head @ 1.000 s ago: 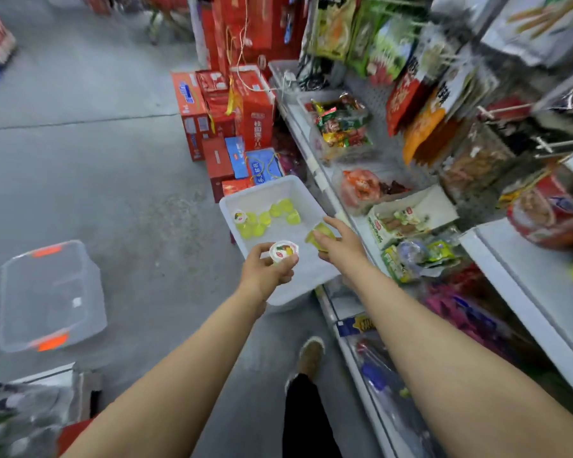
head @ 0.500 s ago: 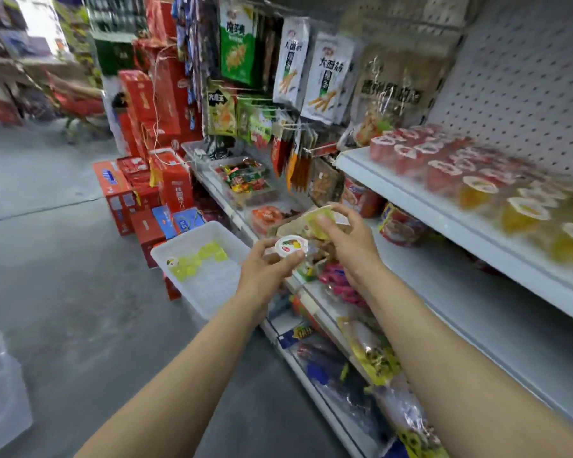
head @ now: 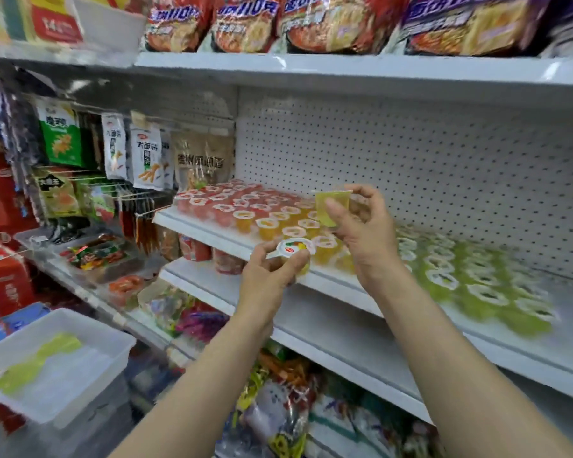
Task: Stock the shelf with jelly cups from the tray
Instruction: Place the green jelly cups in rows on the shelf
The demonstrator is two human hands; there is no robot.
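My left hand [head: 272, 269] grips a jelly cup [head: 294, 248] with a white printed lid, held just in front of the middle shelf's edge. My right hand [head: 361, 226] pinches a yellow-green jelly cup [head: 331, 206] higher up, over the rows on the shelf. The white middle shelf [head: 212, 231] holds red jelly cups [head: 219, 201] at the left, orange ones [head: 278, 223] in the middle and blurred green ones [head: 470, 279] at the right. The white tray [head: 90, 365] sits low at the left with several green cups [head: 37, 361] in it.
Hanging snack packets [head: 146, 157] fill the pegboard to the left of the shelf. Noodle packs [head: 311, 21] line the top shelf. Red boxes [head: 4, 276] stand at the far left. Lower shelves [head: 328, 325] carry bagged snacks.
Both hands rose from the tray to the middle shelf, each carrying a jelly cup. My view swung from the floor up to the shelf; the tray now lies low at the left.
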